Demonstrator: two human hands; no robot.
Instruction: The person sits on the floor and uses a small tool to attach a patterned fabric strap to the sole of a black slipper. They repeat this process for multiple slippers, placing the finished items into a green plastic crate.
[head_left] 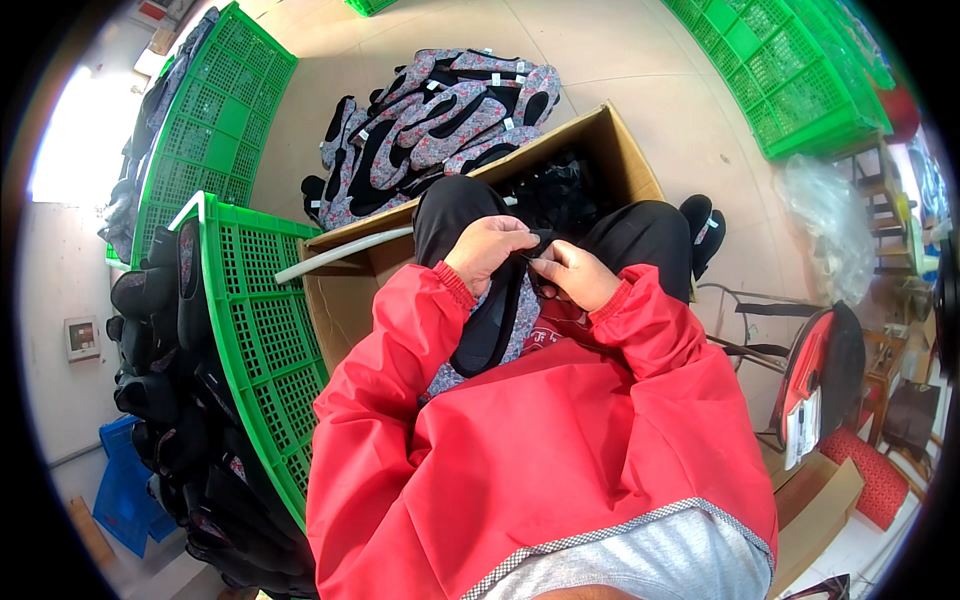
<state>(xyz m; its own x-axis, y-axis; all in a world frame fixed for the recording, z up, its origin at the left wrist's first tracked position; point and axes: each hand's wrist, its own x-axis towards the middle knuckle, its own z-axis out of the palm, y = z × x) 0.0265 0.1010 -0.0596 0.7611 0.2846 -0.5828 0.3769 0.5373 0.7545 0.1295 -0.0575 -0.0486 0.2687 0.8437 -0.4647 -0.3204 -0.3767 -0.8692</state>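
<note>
In my lap lies a black-and-floral fabric piece, shaped like a soft slipper, with grey-blue flowered cloth along its side. At its upper end my left hand pinches a small black edge between thumb and fingers. Close beside it, my right hand is closed with thumb and fingertips at the same end of the piece. Anything small between the right fingertips is too fine to make out. Both hands sit between my knees, just in front of an open cardboard box that holds dark items in plastic.
Beyond the box is a heap of similar flowered pieces with white tags. Green crates stand at left, beside stacked black pieces; another green crate is far right. A white tube crosses the box's rim. A chair stands right.
</note>
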